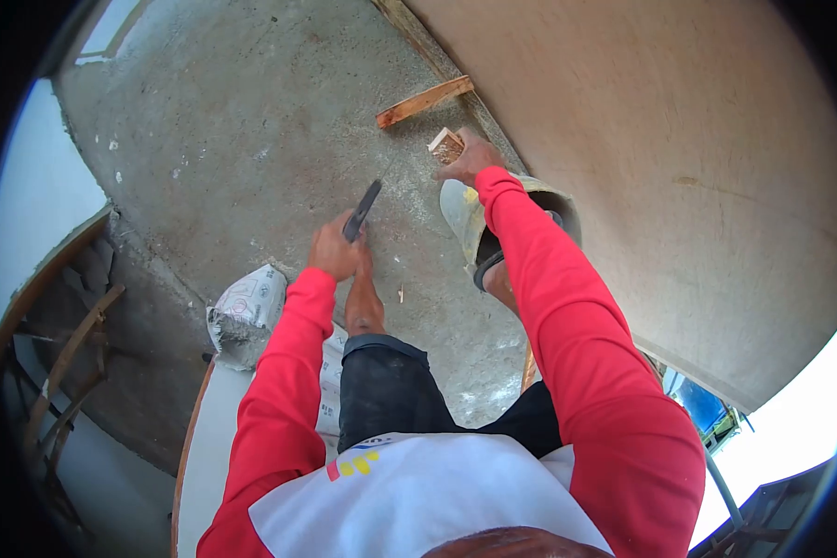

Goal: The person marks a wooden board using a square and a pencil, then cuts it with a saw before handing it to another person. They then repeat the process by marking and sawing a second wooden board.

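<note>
"Where is there room to move?"

"Over the rough grey concrete floor [242, 102]. It lies open above and left of the left hand [335, 249], and a bare stretch parts that hand from the right hand [474, 158]. To the right, the room ends at a long, dusty timber edge [417, 37] along a broad tan plywood panel [697, 186]."

"How do the hands stand?"

"Well apart from each other. The left is closed around a slim dark tool [363, 211], tilted up and to the right. The right is clamped on a short wooden block with a pale end [446, 146], near the timber edge."

"What can't you make out?"

"The tool's kind, since the fist covers part of it. Fingers hide the block's near end. The red right sleeve [567, 288] crosses a scuffed, curved off-white container [461, 221]. The panel runs off the view."

"Other materials?"

"A flat orange-brown wooden strip [423, 102] lies near the block, one end at the timber edge. A crumpled white printed sack [256, 296] sits beside the left sleeve [284, 400]."
</note>
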